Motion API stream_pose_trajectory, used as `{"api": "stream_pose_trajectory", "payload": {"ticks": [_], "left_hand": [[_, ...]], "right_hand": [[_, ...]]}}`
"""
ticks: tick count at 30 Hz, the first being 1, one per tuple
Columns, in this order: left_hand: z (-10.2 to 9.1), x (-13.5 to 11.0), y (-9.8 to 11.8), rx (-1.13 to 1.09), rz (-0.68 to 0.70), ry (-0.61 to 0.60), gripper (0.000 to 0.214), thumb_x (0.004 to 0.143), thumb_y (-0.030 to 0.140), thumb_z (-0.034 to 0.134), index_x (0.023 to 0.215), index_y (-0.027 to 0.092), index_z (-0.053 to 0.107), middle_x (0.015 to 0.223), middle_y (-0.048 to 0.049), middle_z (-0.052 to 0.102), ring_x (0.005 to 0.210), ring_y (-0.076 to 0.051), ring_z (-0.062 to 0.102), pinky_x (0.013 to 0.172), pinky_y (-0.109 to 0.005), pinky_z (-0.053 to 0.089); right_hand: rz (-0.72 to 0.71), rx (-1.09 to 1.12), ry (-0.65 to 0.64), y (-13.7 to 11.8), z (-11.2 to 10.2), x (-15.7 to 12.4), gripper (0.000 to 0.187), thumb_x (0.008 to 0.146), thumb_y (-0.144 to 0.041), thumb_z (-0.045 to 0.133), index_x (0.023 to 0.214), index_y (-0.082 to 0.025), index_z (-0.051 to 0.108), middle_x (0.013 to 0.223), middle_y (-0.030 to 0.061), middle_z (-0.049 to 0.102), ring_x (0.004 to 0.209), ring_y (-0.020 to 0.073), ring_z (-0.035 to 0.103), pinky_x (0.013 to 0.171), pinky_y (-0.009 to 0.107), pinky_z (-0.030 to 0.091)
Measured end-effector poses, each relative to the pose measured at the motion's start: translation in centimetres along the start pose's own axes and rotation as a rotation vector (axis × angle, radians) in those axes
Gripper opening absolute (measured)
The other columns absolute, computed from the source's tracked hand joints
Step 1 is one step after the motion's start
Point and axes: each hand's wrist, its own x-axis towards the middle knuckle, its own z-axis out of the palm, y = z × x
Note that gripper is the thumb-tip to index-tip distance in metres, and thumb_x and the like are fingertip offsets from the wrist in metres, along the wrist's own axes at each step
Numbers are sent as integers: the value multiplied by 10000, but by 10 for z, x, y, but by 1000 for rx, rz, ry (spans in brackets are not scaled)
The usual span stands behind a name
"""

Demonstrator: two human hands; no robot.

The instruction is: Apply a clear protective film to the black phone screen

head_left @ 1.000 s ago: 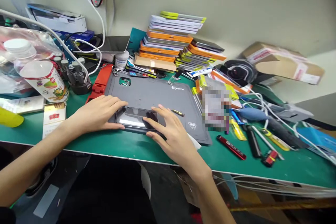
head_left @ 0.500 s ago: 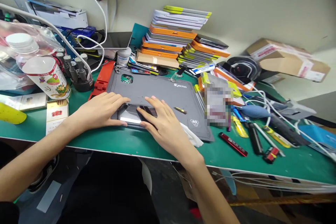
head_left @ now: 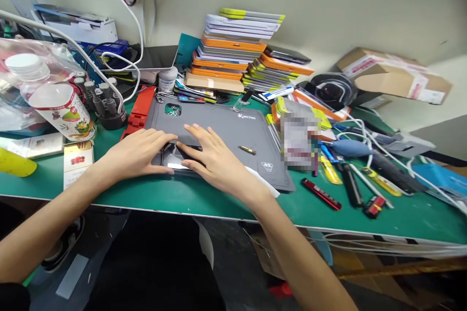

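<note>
A dark, glossy phone (head_left: 172,157) lies flat near the front edge of a grey work mat (head_left: 219,119). My left hand (head_left: 133,153) grips its left end, the fingers along the far edge and the thumb at the near edge. Over the phone's right part lies my right hand (head_left: 215,160), fingers outstretched, fingertips touching the glass and nothing held. That hand hides much of the right end. A white cloth or tissue (head_left: 263,181) shows partly from under my right wrist. Beyond it, a small brass-coloured tool (head_left: 247,149) rests on the mat.
A red clamp-like holder (head_left: 140,109) lies left of the mat, near a screwdriver stand (head_left: 113,119) and a printed cup (head_left: 67,112). Stacked screen-protector-like boxes (head_left: 229,53) stand behind. At right are a red pen-like device (head_left: 321,194), tools, cables and a cardboard box (head_left: 394,75).
My right hand has slid left across the phone, toward my left hand. My left hand stays at the phone's left end. The whole view has shifted slightly.
</note>
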Motion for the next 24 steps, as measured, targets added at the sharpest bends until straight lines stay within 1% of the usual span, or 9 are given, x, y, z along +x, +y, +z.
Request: {"api": "stream_pose_trajectory", "payload": {"ticks": [2, 5, 7, 9, 11, 15, 18, 21, 24], "left_hand": [[-1, 0, 0, 1, -9, -3, 813, 951, 737, 592, 1499, 148, 470, 1365, -160, 668, 1219, -323, 655, 1014, -410, 482], [-1, 0, 0, -10, -12, -14, 813, 949, 724, 608, 1510, 151, 473, 1372, -160, 668, 1226, -322, 654, 1019, -411, 487], [0, 0, -1, -19, -11, -13, 805, 952, 716, 612, 1516, 157, 474, 1376, -158, 669, 1233, -321, 653, 1025, -411, 487], [0, 0, -3, -30, -2, -5, 799, 962, 720, 590, 1518, 158, 477, 1378, -159, 671, 1237, -325, 653, 1033, -419, 486], [1, 1, -5, -42, 3, 6, 813, 965, 748, 550, 1521, 159, 485, 1374, -161, 677, 1230, -332, 658, 1038, -435, 488], [0, 2, -8, -70, -3, 20, 830, 954, 797, 505, 1517, 187, 513, 1393, -157, 679, 1226, -339, 668, 1044, -457, 497], [-2, 3, -8, -63, -15, 14, 804, 957, 802, 491, 1491, 202, 537, 1391, -148, 688, 1221, -341, 676, 1048, -463, 504], [-4, 4, -9, -42, -38, 5, 849, 933, 832, 493, 1500, 200, 526, 1387, -159, 690, 1216, -363, 681, 1020, -481, 529], [-5, 5, -11, -37, -51, -10, 880, 920, 840, 507, 1510, 188, 518, 1389, -169, 688, 1209, -374, 684, 1016, -508, 543]], "right_hand": [[16, -7, -1, 8, -3, -12, 488, 1105, -507, 414, 1502, -296, 604, 1747, 93, 310, 1637, 300, 215, 1328, 616, 186], [81, 21, 0, 18, -6, -30, 463, 1113, -497, 394, 1505, -349, 593, 1747, 65, 316, 1637, 299, 217, 1315, 629, 226], [126, 34, 1, 21, -8, -36, 462, 1112, -504, 397, 1497, -352, 601, 1741, 62, 329, 1637, 303, 214, 1309, 633, 243], [117, 48, -2, 18, -9, -34, 479, 1109, -511, 405, 1485, -306, 619, 1733, 84, 342, 1636, 297, 222, 1315, 611, 247], [63, 58, -7, 13, -10, -25, 496, 1106, -514, 416, 1484, -265, 618, 1731, 95, 345, 1636, 281, 223, 1325, 591, 235], [-27, 23, -3, 0, -8, -2, 518, 1092, -539, 443, 1461, -228, 630, 1729, 90, 350, 1642, 263, 206, 1342, 567, 191], [-59, -31, 13, -9, -5, 7, 589, 1069, -583, 465, 1479, -185, 609, 1745, 104, 316, 1642, 274, 200, 1353, 535, 160], [-38, -97, 52, -11, -4, -1, 600, 1065, -579, 472, 1527, -205, 558, 1755, 118, 282, 1645, 282, 188, 1346, 555, 166], [4, -128, 84, -5, -5, -27, 526, 1086, -523, 457, 1506, -233, 581, 1744, 122, 312, 1642, 285, 198, 1336, 570, 193]]}}
